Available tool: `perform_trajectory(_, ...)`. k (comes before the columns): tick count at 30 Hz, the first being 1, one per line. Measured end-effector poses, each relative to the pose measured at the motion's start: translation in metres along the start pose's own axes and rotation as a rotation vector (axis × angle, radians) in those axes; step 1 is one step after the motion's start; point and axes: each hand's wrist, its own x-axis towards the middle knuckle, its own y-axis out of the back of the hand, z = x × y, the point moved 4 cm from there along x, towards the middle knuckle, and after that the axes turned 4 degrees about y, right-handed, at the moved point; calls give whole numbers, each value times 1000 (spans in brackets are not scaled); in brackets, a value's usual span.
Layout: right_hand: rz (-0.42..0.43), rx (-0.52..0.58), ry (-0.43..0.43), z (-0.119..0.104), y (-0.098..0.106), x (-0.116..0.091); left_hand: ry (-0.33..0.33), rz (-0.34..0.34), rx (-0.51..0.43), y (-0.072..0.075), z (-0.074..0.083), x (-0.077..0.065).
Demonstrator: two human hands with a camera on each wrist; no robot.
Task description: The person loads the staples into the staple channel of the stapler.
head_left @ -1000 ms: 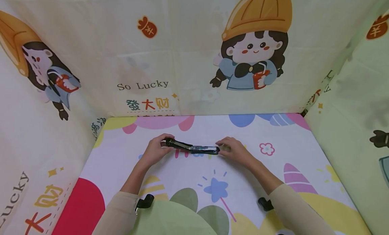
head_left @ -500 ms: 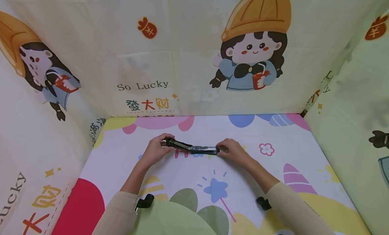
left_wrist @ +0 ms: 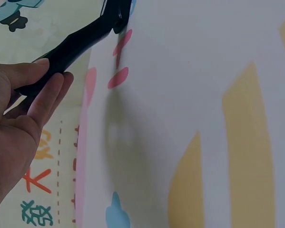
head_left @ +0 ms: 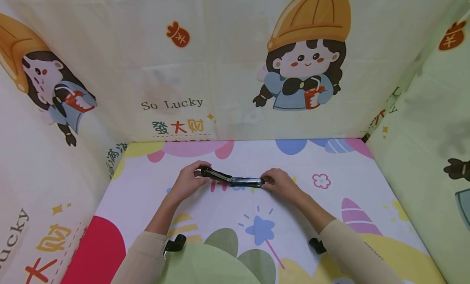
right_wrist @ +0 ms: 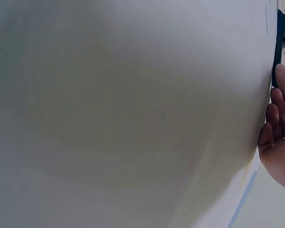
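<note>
Printed cream fabric (head_left: 235,39) stands as a wall beyond the black stapler (head_left: 247,181), with more of it to either side; "So Lucky" lettering (head_left: 172,104) and a cartoon figure in an orange hat (head_left: 304,76) show on the part behind the stapler. White tabletop cloth (head_left: 253,159) with coloured prints extends around and below it.

Stapler: unfolded at its hinge, its two halves making a shallow bend, metal parts showing on the upper side in the head view. Located between the two hands, toward the far part of the cloth. Left half slants upward above the cloth, with a shadow nearby in the left wrist view; cannot tell whether the right half touches the cloth.

Left hand (head_left: 187,183): pinches the stapler's left end between thumb and fingers. Right hand (head_left: 282,184): grips its right end, thumb against the black part; that grip is partly cut off in the right wrist view.

Prints around the stapler: pink flower outline (head_left: 321,181) to its right, beyond the right hand; blue star wand (head_left: 260,230) on its near side. Beige sleeves (head_left: 141,255) cover both forearms, also nearer the person than the stapler.
</note>
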Motion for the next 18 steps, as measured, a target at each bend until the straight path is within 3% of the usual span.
perform_trajectory(18, 21, -9, 16, 1, -1, -1, -26, 39, 10, -11, 23, 6)
